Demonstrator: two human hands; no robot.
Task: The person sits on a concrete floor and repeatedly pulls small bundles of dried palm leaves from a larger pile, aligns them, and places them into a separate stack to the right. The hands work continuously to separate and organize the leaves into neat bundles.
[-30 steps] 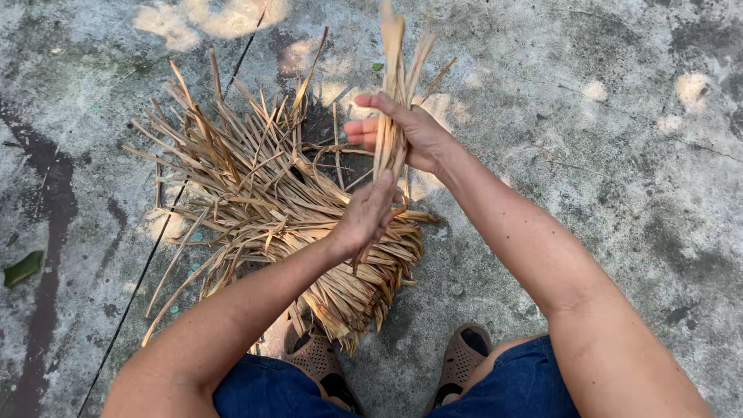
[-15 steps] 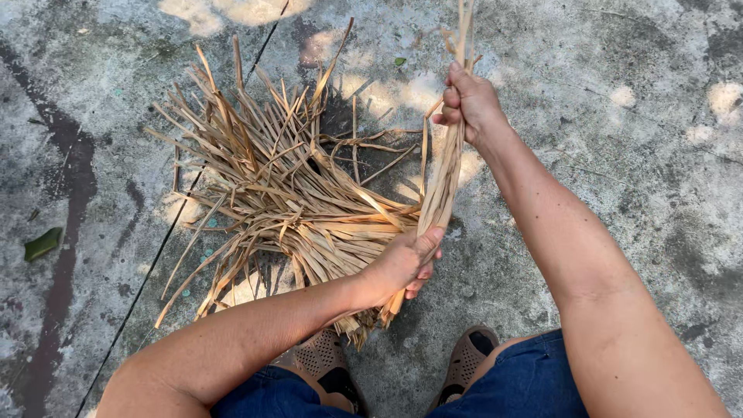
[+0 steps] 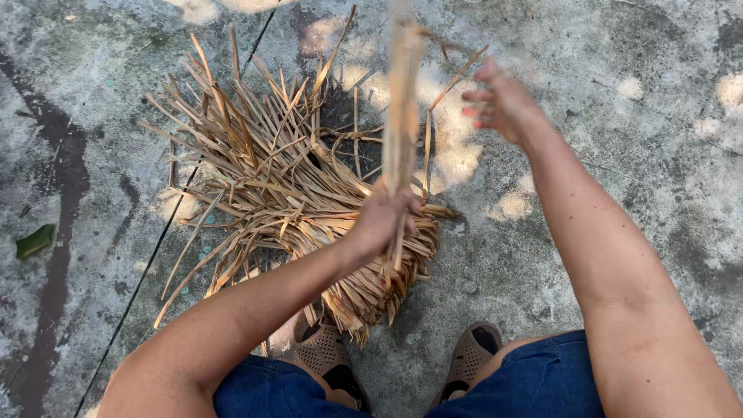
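Tan straw on mottled grey ground

Straw pile (image 3: 279, 201) pale tan to golden brown, streaked darker; raised strip (image 3: 402, 116) same tan, blurred. Ground (image 3: 619, 155) around pile grey, blotched with whitish patches and dark stains. Leaf (image 3: 35, 241) left of pile green. Sandals (image 3: 472, 360) below pile brown, perforated; shorts (image 3: 534, 379) dark blue.

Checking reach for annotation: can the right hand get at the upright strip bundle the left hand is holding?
Probably yes. The right hand hangs open in the air just beside the blurred bundle of dry strips that the left hand grips lower down. Nothing shows between them; the bundle's upper part is free.
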